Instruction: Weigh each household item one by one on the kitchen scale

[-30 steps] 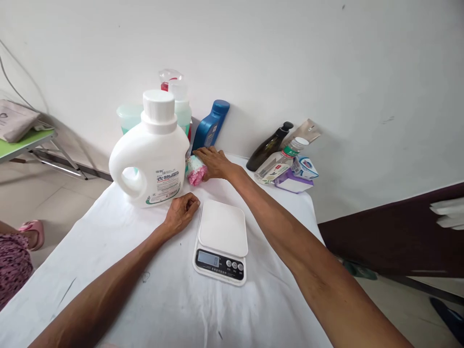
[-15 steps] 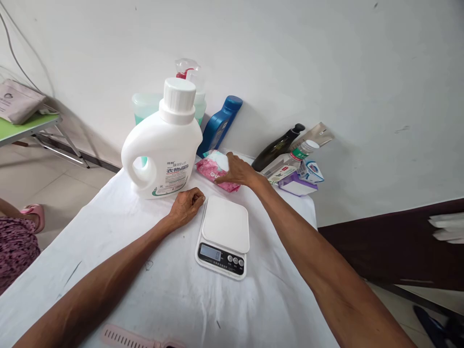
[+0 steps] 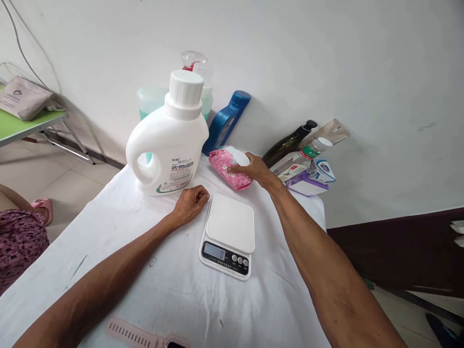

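Pink packet, soft and crinkly with a pale flowered print and a white flap on top, lay tilted on the white cloth at about 12 o'clock from the kitchen scale, just beyond its far edge. It looked like thin plastic film, puffy and slightly squashed at the corners. The right hand had hold of it from the 3 o'clock side, fingers part-curled over its top and thumb against the near face; the grip looked loose rather than tight. The left hand rested on the cloth at 9 o'clock from the scale, curled into a loose fist with nothing in it, touching or nearly touching the scale's corner. The scale was a flat white slab with rounded corners, a small grey display and round buttons along its near edge. At 10 o'clock from it stood a big white detergent jug, smooth hard plastic with a ribbed cap and a loop handle.
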The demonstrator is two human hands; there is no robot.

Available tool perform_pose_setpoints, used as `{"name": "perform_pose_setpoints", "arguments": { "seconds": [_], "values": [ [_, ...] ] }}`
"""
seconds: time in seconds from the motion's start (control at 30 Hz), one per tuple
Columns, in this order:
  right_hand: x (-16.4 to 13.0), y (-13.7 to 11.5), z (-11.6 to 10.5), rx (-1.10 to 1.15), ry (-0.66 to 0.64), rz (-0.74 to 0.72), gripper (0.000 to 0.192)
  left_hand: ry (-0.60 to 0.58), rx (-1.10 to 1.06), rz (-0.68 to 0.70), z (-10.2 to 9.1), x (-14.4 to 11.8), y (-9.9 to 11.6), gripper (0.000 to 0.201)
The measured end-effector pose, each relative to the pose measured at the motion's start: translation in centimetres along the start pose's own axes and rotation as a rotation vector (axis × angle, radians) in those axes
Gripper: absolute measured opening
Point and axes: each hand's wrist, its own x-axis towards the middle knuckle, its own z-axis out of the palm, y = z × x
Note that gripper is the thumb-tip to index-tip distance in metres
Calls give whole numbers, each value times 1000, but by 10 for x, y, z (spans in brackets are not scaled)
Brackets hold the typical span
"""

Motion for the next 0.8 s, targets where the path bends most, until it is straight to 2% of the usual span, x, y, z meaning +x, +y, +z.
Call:
{"name": "perform_pose_setpoints", "arguments": {
  "seconds": [0.13,0.23,0.33,0.43,0.6,0.7,0.8],
  "values": [
    [-10,7,-10,323,3,109,69,3,-2,-8,0,0,0,17],
    [-29,0,-23,429,-12,132,66,1,-4,-8,-1,0,1,17],
    [-64,-18,-37,279,9,70,61,2,0,-4,-1,0,1,17],
    [-109,-39,-46,55,-25,15,55,7,21,-4,-1,0,0,17],
    [-174,-61,-39,-259,-8,-8,56,5,40,15,-1,0,-2,19],
    [-193,-63,-28,-329,-6,21,55,-1,33,16,-1,0,-2,20],
    [-195,-59,-17,-367,36,6,59,2,18,9,-1,-1,-1,19]
  ]
}}
